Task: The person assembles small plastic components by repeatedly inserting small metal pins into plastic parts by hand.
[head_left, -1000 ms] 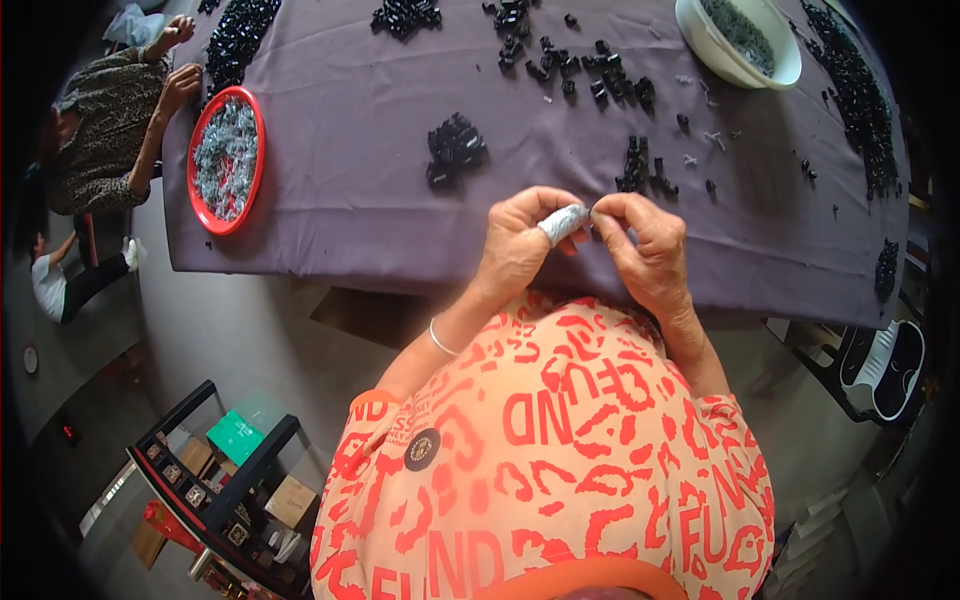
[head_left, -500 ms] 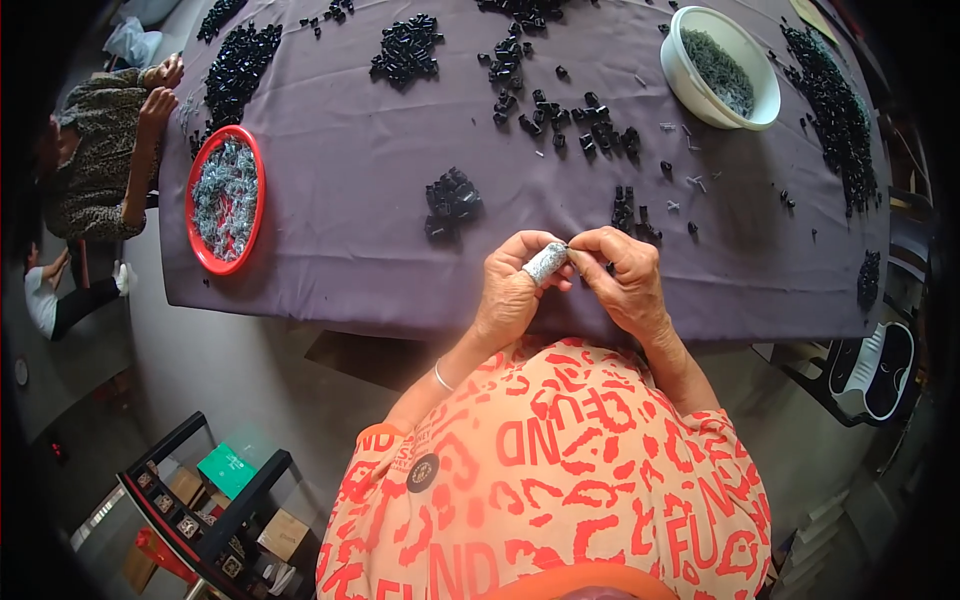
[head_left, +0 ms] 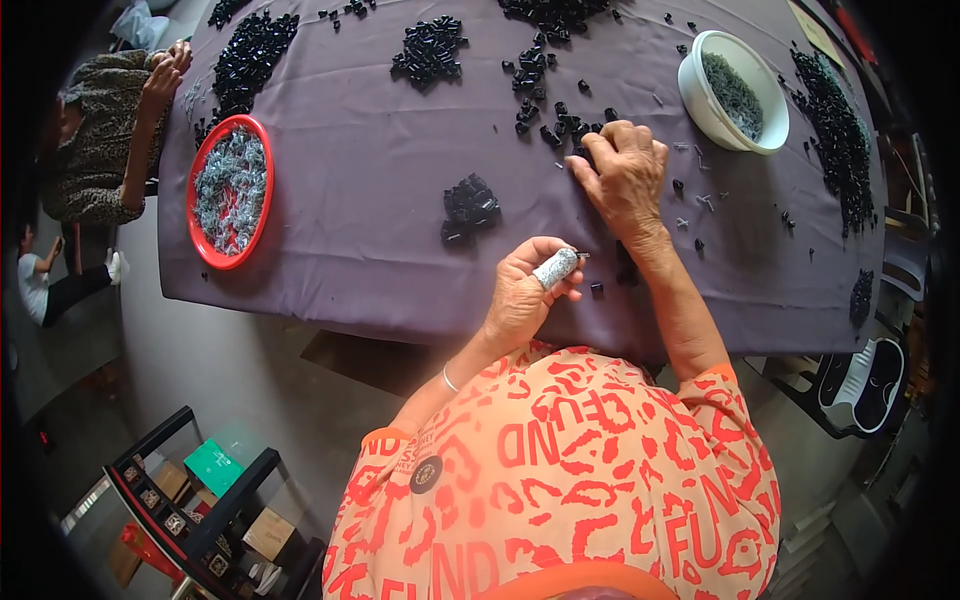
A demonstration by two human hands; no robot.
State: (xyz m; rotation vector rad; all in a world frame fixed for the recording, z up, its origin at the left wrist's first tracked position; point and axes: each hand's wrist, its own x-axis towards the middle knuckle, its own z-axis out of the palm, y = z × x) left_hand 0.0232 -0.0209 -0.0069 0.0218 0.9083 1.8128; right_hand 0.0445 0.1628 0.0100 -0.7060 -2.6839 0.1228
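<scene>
My left hand (head_left: 522, 290) is closed near the table's front edge. Its fingertips pinch a small dark piece with a thin pale pin (head_left: 583, 256) sticking out. A speckled silver sleeve (head_left: 556, 268) lies along the thumb; I cannot tell whether it is wrapped around it. Farther out, my right hand (head_left: 628, 180) reaches down over scattered black plastic pieces (head_left: 562, 125), its thumb and bent fingers apart and the farther fingertips hidden. One loose black piece (head_left: 597, 290) lies beside my left hand. A small black cluster (head_left: 468, 210) sits to the left of my hands.
A red tray (head_left: 268, 190) of clear slim parts stands left, a white bowl (head_left: 690, 95) of similar parts far right. Black heaps (head_left: 430, 52) lie on the purple tablecloth (head_left: 350, 200). Another person (head_left: 110, 130) sits at the left edge. A stool (head_left: 868, 385) is at right.
My right hand has left the left hand and moved outward to the black pieces. A black piece now lies beside my left hand, which still pinches something small.
</scene>
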